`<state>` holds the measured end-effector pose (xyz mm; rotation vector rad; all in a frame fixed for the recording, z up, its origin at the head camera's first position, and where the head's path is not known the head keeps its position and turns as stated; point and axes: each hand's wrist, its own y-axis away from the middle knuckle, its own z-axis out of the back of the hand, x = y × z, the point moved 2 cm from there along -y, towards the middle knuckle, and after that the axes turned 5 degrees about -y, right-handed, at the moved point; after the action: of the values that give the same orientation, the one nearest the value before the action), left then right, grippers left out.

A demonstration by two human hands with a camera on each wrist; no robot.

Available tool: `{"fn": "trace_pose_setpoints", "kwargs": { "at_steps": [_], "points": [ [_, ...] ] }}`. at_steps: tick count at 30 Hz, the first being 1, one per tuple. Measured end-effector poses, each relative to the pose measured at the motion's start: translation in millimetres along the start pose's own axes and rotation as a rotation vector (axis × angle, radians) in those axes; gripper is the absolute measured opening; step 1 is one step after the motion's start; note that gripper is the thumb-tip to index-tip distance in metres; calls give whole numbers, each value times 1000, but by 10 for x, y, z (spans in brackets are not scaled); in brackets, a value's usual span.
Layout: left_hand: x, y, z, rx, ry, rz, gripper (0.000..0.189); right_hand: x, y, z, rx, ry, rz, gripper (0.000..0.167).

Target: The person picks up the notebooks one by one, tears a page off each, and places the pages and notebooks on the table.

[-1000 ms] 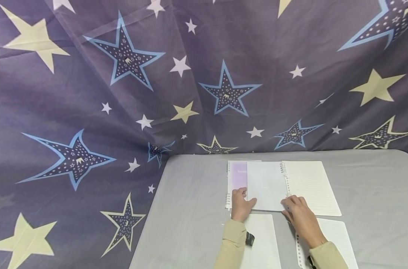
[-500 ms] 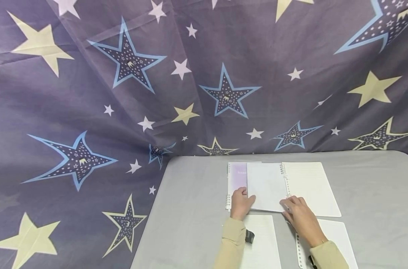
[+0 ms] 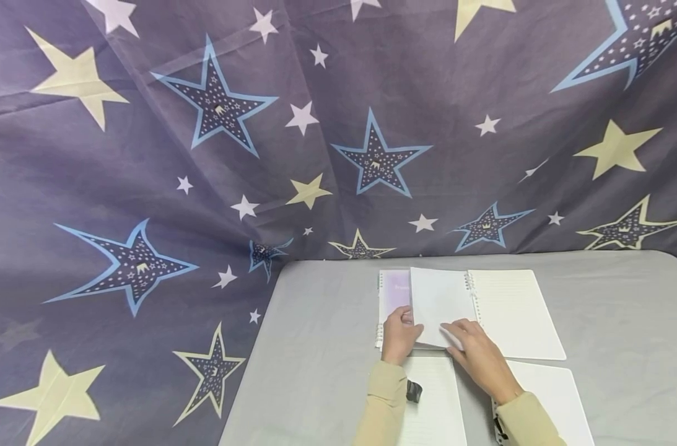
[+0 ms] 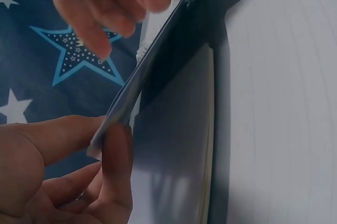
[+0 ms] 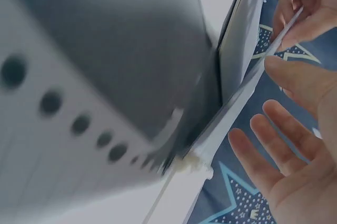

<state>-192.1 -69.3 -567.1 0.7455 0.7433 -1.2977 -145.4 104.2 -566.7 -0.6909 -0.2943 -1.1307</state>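
Note:
An open ring-bound notebook (image 3: 516,316) lies flat, with its white cover or leaf (image 3: 440,303) spread left over a purple notebook (image 3: 393,294). My left hand (image 3: 401,337) pinches this leaf's lower left edge between thumb and fingers; the left wrist view shows the leaf (image 4: 142,82) tilted up. My right hand (image 3: 477,353) is at the leaf's lower edge, near the rings. In the right wrist view its fingers (image 5: 279,134) are extended and spread, with the thumb at the leaf's edge; whether it touches is unclear.
A lined sheet or notebook (image 3: 435,402) lies below my left hand. A second white notebook page (image 3: 550,396) with punched holes lies partly under my right forearm. The grey table (image 3: 310,347) meets a star-patterned cloth (image 3: 338,124) at the back and left.
My right hand has moved left from the ring binding along the leaf's lower edge. The left hand keeps its pinch, and the leaf's left side has risen slightly.

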Motion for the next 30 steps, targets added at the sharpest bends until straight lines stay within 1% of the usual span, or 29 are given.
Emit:
{"fn": "trace_pose_setpoints", "kwargs": {
  "at_steps": [4,11,14,18,20,23,26,30],
  "points": [
    [-7,-6,7,10,11,-15,50,57,-24,-33,-16,1,31,46],
    [-61,-5,-1,28,48,-37,50,87,-31,-57,30,7,-18,46],
    [-96,5,-2,35,69,-38,50,86,-30,-52,35,7,-24,45],
    [-146,17,-1,37,108,-31,48,88,-24,-40,6,9,4,44],
    [-166,18,1,30,124,-38,45,92,-20,-34,-13,9,26,44],
    [-191,19,7,16,133,-62,40,99,-15,-24,-37,7,52,44],
    [-209,25,14,6,135,-91,35,109,-11,-7,-47,-1,60,45],
    [-227,43,17,13,181,-122,32,111,-4,8,-62,-8,63,44]
  ]
}}
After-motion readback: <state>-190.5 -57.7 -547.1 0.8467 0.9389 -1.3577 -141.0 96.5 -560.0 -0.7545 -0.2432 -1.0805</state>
